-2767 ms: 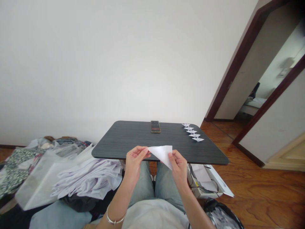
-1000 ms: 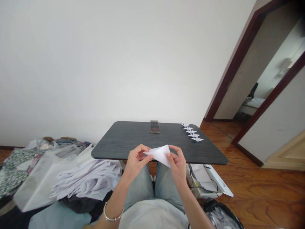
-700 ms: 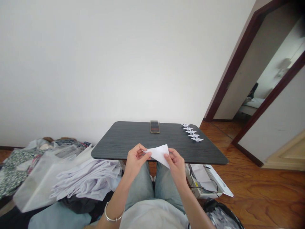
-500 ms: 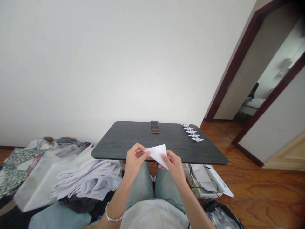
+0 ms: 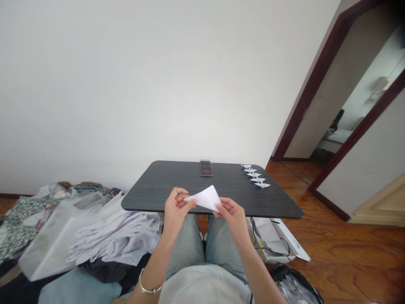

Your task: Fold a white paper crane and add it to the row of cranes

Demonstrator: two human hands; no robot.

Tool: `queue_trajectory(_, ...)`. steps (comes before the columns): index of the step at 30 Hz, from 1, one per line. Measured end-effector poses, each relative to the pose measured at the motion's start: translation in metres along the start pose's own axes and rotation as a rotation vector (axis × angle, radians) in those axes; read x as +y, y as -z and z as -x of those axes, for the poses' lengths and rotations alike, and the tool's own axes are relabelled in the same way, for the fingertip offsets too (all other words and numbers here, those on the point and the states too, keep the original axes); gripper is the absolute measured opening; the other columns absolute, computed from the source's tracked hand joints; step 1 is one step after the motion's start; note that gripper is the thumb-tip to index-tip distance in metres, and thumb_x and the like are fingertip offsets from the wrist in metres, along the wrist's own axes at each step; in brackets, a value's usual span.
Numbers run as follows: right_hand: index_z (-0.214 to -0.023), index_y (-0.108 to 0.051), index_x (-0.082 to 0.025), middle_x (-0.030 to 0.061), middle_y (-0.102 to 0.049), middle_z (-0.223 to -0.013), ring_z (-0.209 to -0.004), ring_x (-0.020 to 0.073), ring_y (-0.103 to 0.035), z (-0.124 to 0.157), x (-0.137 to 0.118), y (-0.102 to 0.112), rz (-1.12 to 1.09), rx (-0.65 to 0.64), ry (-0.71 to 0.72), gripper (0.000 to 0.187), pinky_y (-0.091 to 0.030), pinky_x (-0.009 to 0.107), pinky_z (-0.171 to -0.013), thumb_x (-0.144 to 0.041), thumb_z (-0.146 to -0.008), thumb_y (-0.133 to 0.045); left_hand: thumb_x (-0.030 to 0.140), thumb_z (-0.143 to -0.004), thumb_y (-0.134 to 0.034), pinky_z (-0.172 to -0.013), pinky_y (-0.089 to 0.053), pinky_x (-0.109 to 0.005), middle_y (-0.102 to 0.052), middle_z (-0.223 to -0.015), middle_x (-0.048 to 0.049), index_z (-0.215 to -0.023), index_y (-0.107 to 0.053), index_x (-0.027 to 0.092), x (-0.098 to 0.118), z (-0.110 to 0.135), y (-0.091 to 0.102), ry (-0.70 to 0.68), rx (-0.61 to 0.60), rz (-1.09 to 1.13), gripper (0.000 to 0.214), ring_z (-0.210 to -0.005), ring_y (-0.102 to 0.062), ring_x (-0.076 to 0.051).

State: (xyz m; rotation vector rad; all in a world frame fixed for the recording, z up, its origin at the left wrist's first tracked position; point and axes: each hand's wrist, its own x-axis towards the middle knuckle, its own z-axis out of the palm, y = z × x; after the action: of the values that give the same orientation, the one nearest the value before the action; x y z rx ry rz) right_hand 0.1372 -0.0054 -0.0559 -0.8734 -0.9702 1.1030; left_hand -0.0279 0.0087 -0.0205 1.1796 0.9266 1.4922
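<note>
A folded white piece of paper (image 5: 207,198), roughly triangular, is held up over the near edge of the dark table (image 5: 171,181). My left hand (image 5: 177,207) pinches its narrow left corner between thumb and fingers. At the lower right corner my right hand (image 5: 232,212) grips it, thumb on top and fingers behind. One corner of the paper points up and away from me. Several white folded paper cranes (image 5: 255,175) stand in a row on the table's right side.
A phone-like dark device (image 5: 206,168) lies at the table's back middle. Piled clothes (image 5: 117,236) are at the left. Under the table's right side sits a white box with cables (image 5: 272,242), and a black bag (image 5: 294,285) of scraps stands nearer. A doorway is at right.
The paper has turned in my hands, its upper corner shifting left and up. My left hand has moved slightly left, and my right hand has shifted its grip on the lower right corner.
</note>
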Motion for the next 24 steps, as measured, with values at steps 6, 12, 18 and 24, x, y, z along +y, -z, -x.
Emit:
queue_trajectory(6,-0.087,-0.07,-0.017,0.0038,-0.071,-0.074,-0.05,0.0114,-0.057,-0.003,-0.001,0.005,0.093,0.002,0.063,0.026,-0.049,0.024,-0.049,-0.033,-0.067,-0.071,0.025,-0.064,-0.07,-0.052,-0.048,-0.02,-0.062,-0.069,0.0001,-0.095,-0.06,0.012,0.003,0.001,0.002,0.049,-0.256,-0.251,0.035,-0.06,-0.057,-0.011)
queue_trajectory(12,-0.093,-0.07,-0.019,0.0042,-0.071,-0.084,-0.059,0.0143,-0.06,-0.002,-0.003,0.005,0.155,-0.068,0.089,0.03,-0.05,0.026,-0.054,-0.029,-0.066,-0.071,0.032,-0.067,-0.067,-0.048,-0.048,-0.023,-0.065,-0.071,-0.0038,-0.092,-0.062,0.009,0.0,0.003,-0.003,0.14,-0.286,-0.29,0.034,-0.06,-0.061,-0.016)
queue_trajectory(18,-0.098,-0.067,-0.019,0.003,-0.07,-0.083,-0.056,0.012,-0.06,-0.003,-0.003,0.005,0.066,0.007,0.103,0.033,-0.051,0.025,-0.056,-0.029,-0.067,-0.071,0.04,-0.073,-0.059,-0.044,-0.045,-0.02,-0.068,-0.074,-0.0076,-0.084,-0.061,0.009,-0.008,0.002,-0.003,0.189,-0.328,-0.225,0.032,-0.059,-0.062,-0.015)
queue_trajectory(24,-0.092,-0.066,-0.016,0.0028,-0.069,-0.065,-0.06,0.0153,-0.064,-0.007,-0.001,0.007,-0.01,0.072,0.031,0.032,-0.053,0.025,-0.056,-0.035,-0.067,-0.071,0.041,-0.07,-0.063,-0.043,-0.045,-0.02,-0.065,-0.072,-0.006,-0.08,-0.058,0.011,-0.01,0.002,-0.005,0.153,-0.264,-0.21,0.032,-0.059,-0.062,-0.015)
